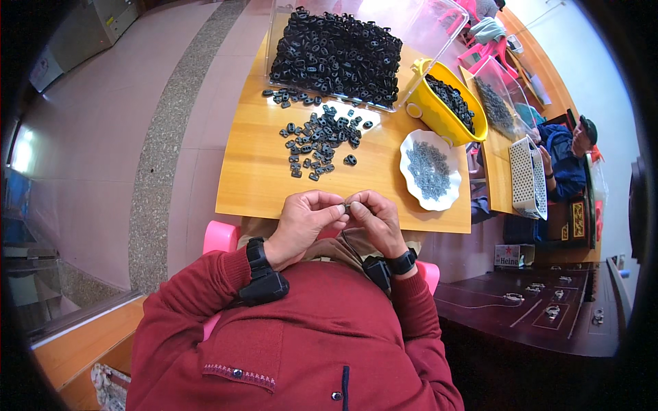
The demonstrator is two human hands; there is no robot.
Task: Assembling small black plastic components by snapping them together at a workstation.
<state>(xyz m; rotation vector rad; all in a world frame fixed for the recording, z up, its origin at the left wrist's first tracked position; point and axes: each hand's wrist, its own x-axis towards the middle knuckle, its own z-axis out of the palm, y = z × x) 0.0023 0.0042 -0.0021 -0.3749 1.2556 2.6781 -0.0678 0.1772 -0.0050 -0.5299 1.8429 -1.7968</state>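
Observation:
At the table's near edge, my left hand (306, 222) and my right hand (377, 219) meet with their fingertips pinched together. Between them is a small dark piece (347, 206), mostly covered by the fingers, so its exact kind is hidden. Just beyond, a loose heap of small black plastic pieces with two holes (319, 140), looking like cord locks, is spread over the wooden table (253, 178). To the right of my hands stands a white scalloped bowl (407, 179) holding many tiny grey pieces, too small to make out.
A clear plastic bin (432, 38) full of black pieces stands at the table's far side. Beside it is a yellow wheeled tub (439, 123) with more black pieces. Farther right, a person in blue (569, 157) sits near a white perforated basket (529, 178).

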